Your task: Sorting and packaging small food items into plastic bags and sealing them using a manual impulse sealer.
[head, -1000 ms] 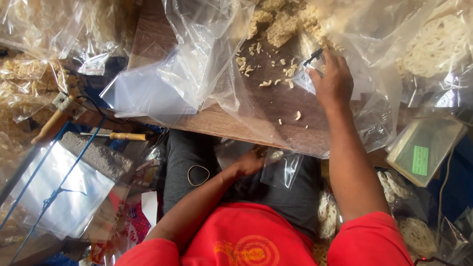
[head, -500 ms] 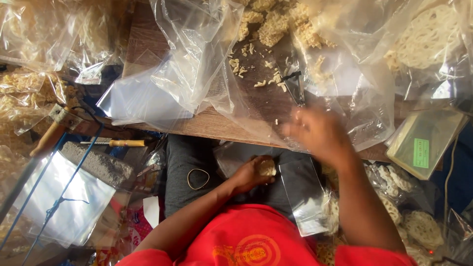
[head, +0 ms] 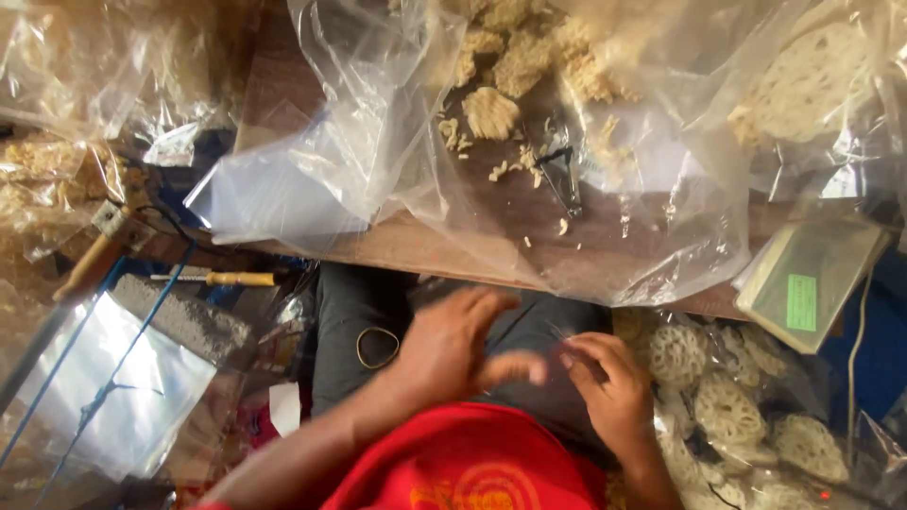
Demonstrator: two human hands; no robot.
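Note:
Both hands meet over my lap, below the edge of the wooden table (head: 425, 247). My left hand (head: 446, 348) is blurred, its fingers stretched toward the right; whether it holds anything is unclear. My right hand (head: 612, 382) has curled fingers, with the fingertips pinching a thin strand next to the left thumb. A rubber band (head: 378, 348) lies on my dark trousers by the left wrist. On the table, inside an opened clear plastic sheet (head: 652, 255), sits a pile of pale noodle-like crackers (head: 515, 57), with a small metal tool (head: 565, 178) among the crumbs.
A stack of clear bags (head: 274, 200) lies at the table's left. A flat weighing scale (head: 803, 281) sits at the right edge. Bagged lattice-shaped crackers (head: 723, 406) lie at my right side. A wooden-handled tool (head: 236, 279) and a grey block (head: 184, 316) are at the left.
My right hand has left the cracker pile on the table and come down to my lap beside the left hand. The left hand has opened out toward it.

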